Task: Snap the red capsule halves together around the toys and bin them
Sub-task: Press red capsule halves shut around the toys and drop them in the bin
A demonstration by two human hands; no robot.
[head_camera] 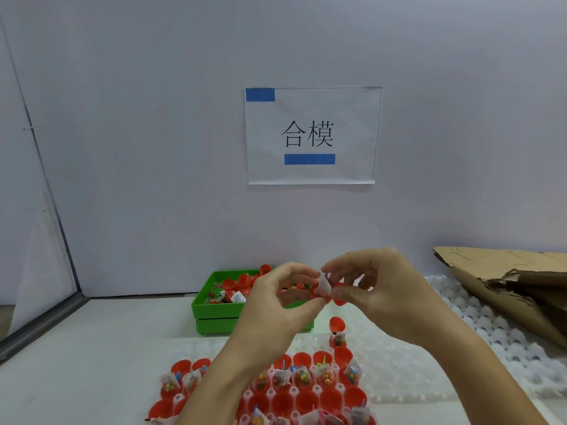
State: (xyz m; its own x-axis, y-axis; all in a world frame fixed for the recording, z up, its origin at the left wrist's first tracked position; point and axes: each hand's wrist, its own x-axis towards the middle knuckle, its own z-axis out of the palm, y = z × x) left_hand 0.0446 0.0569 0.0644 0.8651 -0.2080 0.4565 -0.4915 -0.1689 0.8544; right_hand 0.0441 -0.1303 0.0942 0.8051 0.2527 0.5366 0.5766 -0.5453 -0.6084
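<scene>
Raised over the green bin, the left hand pinches a red capsule half while the right hand pinches its toy packet, apparently tucking it in for closing.

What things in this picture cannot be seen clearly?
- Capsule, head view: the fingers of both hands hide most of it.
- Bin contents: the left hand covers its right part.
- Tray front rows: cut off by the bottom edge.
- Toy bags: too small and blurred.
</scene>
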